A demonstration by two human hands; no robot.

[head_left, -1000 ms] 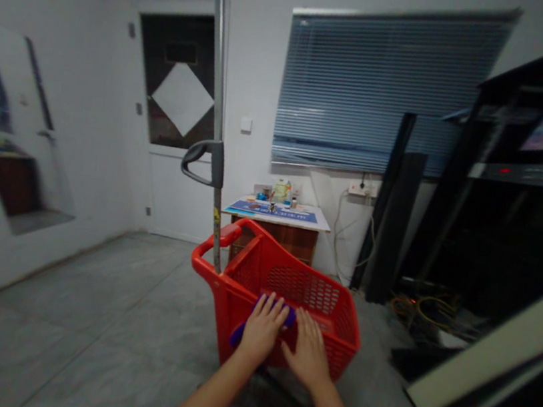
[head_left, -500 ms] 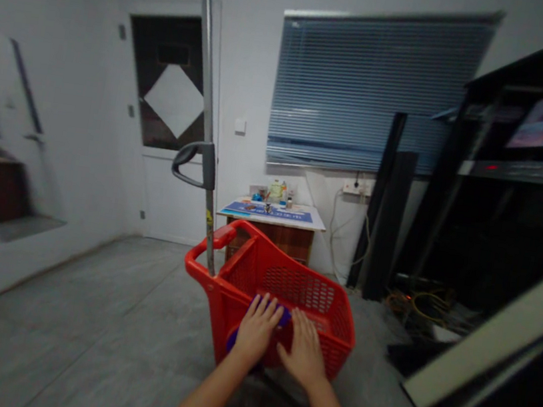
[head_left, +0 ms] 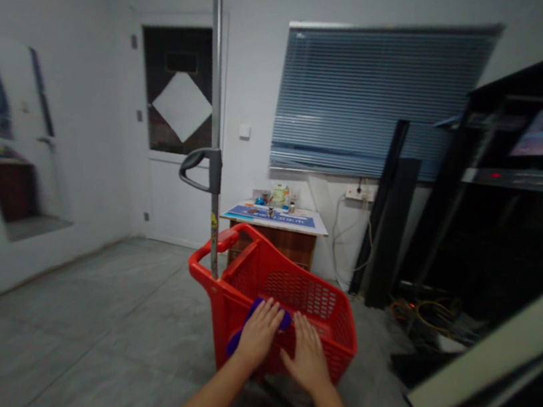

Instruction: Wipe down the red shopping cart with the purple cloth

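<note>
A red plastic shopping cart (head_left: 219,304) with perforated basket walls stands on the floor in front of me. A purple cloth (head_left: 255,307) lies over its near rim and hangs down the near side. My left hand (head_left: 261,330) rests on the cloth, palm down, with its fingers stretched out. Just to the right, my right hand (head_left: 307,353) lies on the near side of the basket, fingers spread, with its fingertips by the rim and the cloth's right edge. A metal pole (head_left: 218,68) with a grey handle (head_left: 205,169) rises at the cart's left end.
Behind the cart stands a small wooden table (head_left: 323,228) with small items on top. A black rack (head_left: 486,260) with a lit screen is at the right, near cables and a leaning pale board (head_left: 487,355). A door (head_left: 166,199) is at the back left.
The view has shifted slightly, so the room appears a little lower and further right. Both hands keep nearly the same place on the cart and cloth.
</note>
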